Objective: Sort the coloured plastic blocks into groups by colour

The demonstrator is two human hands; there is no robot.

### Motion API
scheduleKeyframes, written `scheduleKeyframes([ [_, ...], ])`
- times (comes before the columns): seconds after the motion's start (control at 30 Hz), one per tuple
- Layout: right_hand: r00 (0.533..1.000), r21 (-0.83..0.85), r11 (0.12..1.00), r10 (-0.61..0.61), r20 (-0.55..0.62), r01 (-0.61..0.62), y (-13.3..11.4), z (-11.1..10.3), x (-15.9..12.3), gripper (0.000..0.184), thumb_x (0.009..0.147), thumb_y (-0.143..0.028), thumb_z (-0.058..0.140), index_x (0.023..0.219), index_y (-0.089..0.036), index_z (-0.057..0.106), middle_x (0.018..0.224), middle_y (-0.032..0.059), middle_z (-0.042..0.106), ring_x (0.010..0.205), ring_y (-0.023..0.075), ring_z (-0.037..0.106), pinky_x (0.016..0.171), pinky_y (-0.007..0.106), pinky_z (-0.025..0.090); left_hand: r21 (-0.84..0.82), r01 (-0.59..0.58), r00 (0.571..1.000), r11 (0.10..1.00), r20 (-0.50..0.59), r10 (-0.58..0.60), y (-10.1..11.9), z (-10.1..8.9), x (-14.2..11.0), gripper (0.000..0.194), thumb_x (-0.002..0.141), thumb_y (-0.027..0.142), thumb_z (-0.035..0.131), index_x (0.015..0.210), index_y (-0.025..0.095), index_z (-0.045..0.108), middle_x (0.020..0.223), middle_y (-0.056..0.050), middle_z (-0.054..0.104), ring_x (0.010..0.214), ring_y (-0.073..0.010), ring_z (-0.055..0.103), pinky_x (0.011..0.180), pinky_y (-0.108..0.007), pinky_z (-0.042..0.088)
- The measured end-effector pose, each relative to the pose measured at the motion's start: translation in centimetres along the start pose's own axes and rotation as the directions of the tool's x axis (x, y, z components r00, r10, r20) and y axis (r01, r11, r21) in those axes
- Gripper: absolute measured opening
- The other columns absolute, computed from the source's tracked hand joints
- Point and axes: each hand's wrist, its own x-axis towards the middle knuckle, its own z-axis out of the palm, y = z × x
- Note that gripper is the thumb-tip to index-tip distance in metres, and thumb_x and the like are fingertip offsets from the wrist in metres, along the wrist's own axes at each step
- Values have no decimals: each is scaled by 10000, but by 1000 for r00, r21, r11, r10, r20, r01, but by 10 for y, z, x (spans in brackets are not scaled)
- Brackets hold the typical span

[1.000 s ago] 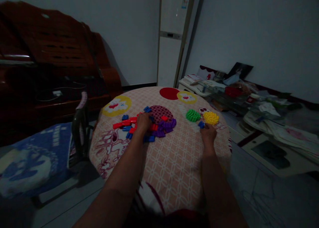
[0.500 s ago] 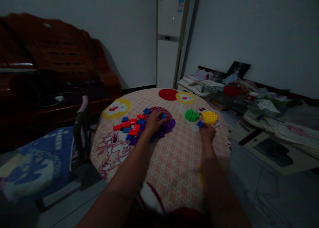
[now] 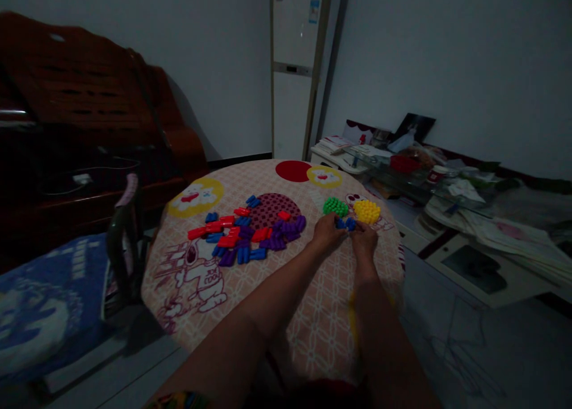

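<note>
Your left hand (image 3: pixel 329 231) and right hand (image 3: pixel 364 240) are near each other, fingers closed on small blue pieces (image 3: pixel 346 224) between them; whether those pieces touch, you cannot tell from here. They are over the right part of the round table (image 3: pixel 313 302), just on your side of the green cluster (image 3: pixel 335 206) and the yellow cluster (image 3: pixel 367 211); to the left lies a loose spread of red pieces (image 3: pixel 227 241), other blue pieces (image 3: pixel 243 255) and purple pieces (image 3: pixel 286 230), partly over the dark dotted circle (image 3: pixel 270 205) on the patterned cloth.
</note>
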Motion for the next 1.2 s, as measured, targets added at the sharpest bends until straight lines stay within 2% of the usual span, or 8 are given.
scheduleKeyframes([
  [0.13,999,32,999,-15,32,13,5,0,3,461,651,-187,550,1049,-166,783,998,100,781,918,268,720,852,353,547,-13,-3,1000,1000,-12,3,-2,21,4,339,711,202,767,1033,148,673,1005,-80,719,896,-202,645,813,-306,500],
  [0.27,998,-5,999,-49,40,49,6,0,3,437,656,-200,554,1024,-172,789,974,95,783,891,265,715,850,364,546,-42,-45,999,998,-23,44,-8,32,9,374,723,184,752,1083,131,668,1047,-93,715,931,-202,643,851,-313,500],
  [0.53,995,9,997,-73,71,72,-1,-3,3,454,654,-227,558,1040,-161,789,934,99,786,835,256,711,816,352,545,-70,-104,994,992,-34,101,-13,34,15,382,731,140,732,1107,130,662,1053,-93,704,947,-207,637,897,-343,505],
  [0.8,997,-20,997,-72,14,72,-8,-7,0,494,612,-240,522,1013,-138,793,949,122,783,885,285,705,820,371,540,-95,-194,979,976,-85,186,-15,28,8,491,722,109,742,1196,112,616,1173,-150,670,1024,-237,637,922,-379,528],
  [0.9,997,-33,996,-79,8,79,-4,-6,1,515,605,-250,510,1018,-124,791,954,133,781,883,291,705,815,376,536,-56,-235,964,970,-144,225,-18,4,11,479,743,70,698,1209,131,607,1192,-145,656,1029,-227,637,925,-378,538],
  [1.03,996,-77,994,-78,-31,75,1,-3,2,477,644,-304,521,981,-112,798,891,142,779,819,295,698,777,382,529,69,-202,937,977,-276,213,-32,-57,22,442,789,47,606,1218,154,602,1188,-131,639,1044,-217,632,937,-381,540],
  [1.1,994,-85,993,-90,-56,85,2,-2,2,451,660,-325,523,948,-119,803,869,139,778,797,288,692,756,373,525,170,-118,921,978,-349,172,-46,-93,29,450,804,39,570,1235,167,603,1217,-133,629,1121,-241,610,1016,-421,499],
  [1.2,991,-88,991,-111,-75,104,2,-1,3,423,676,-333,525,918,-129,806,869,139,778,789,278,684,746,362,520,299,101,916,949,-400,29,-71,-140,35,481,817,18,521,1279,134,592,1296,-173,596,1237,-291,552,1098,-452,424],
])
